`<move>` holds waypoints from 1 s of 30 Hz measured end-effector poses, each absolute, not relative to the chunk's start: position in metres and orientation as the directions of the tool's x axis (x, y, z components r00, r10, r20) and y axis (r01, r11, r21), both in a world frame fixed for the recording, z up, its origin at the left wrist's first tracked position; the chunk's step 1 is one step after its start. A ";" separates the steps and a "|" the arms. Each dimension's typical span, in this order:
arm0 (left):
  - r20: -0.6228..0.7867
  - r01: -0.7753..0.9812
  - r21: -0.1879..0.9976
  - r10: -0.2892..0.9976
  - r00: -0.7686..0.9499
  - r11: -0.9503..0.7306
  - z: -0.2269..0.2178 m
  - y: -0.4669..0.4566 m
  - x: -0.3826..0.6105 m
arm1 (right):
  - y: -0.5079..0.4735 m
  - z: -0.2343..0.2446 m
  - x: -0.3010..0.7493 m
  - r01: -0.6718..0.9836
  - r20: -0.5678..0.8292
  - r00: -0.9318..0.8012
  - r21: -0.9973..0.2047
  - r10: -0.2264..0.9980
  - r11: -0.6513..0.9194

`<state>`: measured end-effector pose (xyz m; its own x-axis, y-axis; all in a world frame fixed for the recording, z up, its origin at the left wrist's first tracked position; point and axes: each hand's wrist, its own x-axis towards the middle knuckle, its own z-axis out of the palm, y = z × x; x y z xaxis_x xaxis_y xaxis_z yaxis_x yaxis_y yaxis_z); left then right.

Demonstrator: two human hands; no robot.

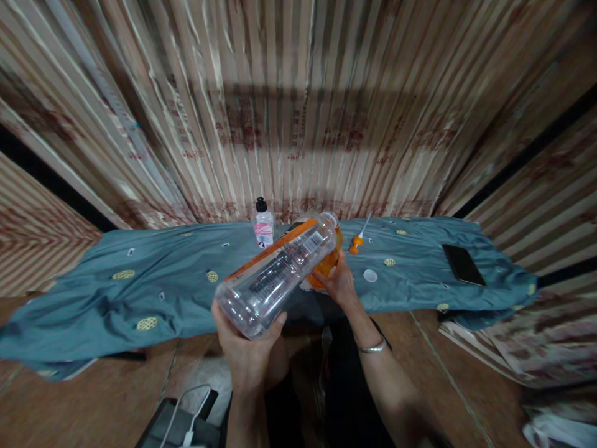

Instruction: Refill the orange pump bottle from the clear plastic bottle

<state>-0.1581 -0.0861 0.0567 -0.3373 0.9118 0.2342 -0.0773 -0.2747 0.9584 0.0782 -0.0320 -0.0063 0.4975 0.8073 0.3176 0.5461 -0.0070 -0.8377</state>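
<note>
My left hand [247,342] is wrapped round the base of a large clear plastic bottle [280,274] with an orange-edged label. The bottle is tilted, its mouth pointing up and to the right. My right hand [339,280] grips an orange bottle [321,277], partly hidden behind the clear one. The clear bottle's mouth is by the top of the orange bottle; whether they touch I cannot tell. To the right of my right hand lie an orange pump top [356,244] with a pale tube and a white round disc [370,275].
A small clear bottle with a black cap [263,229] stands at the back of the table, which is covered by a teal cloth [181,286]. A dark phone [463,264] lies at the right. Striped curtains [298,124] hang behind. A white cable [189,429] shows below left.
</note>
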 end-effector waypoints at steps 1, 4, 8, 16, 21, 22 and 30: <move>0.249 -0.068 0.956 0.909 -0.334 -0.287 0.058 -0.086 -0.158 | -0.032 -0.007 0.078 0.541 0.311 0.508 -0.841 0.804 -0.017; 0.264 -0.056 0.952 0.900 -0.348 -0.301 0.060 -0.086 -0.158 | -0.031 -0.007 0.078 0.526 0.276 0.536 -0.849 0.797 -0.059; 0.228 -0.085 0.958 0.908 -0.353 -0.273 0.060 -0.085 -0.156 | -0.030 -0.007 0.078 0.524 0.259 0.536 -0.848 0.804 -0.076; 0.234 -0.127 0.949 0.914 -0.331 -0.289 0.059 -0.082 -0.156 | -0.028 -0.009 0.078 0.550 0.332 0.516 -0.835 0.790 -0.009; 0.202 -0.169 0.950 0.931 -0.304 -0.261 0.060 -0.081 -0.156 | -0.027 -0.004 0.081 0.559 0.298 0.482 -0.829 0.824 -0.028; 0.198 -0.175 0.950 0.931 -0.306 -0.260 0.059 -0.081 -0.156 | -0.027 -0.003 0.081 0.563 0.300 0.471 -0.826 0.830 -0.020; 0.253 -0.133 0.942 0.913 -0.319 -0.307 0.055 -0.078 -0.157 | -0.026 0.000 0.080 0.548 0.252 0.494 -0.834 0.832 -0.072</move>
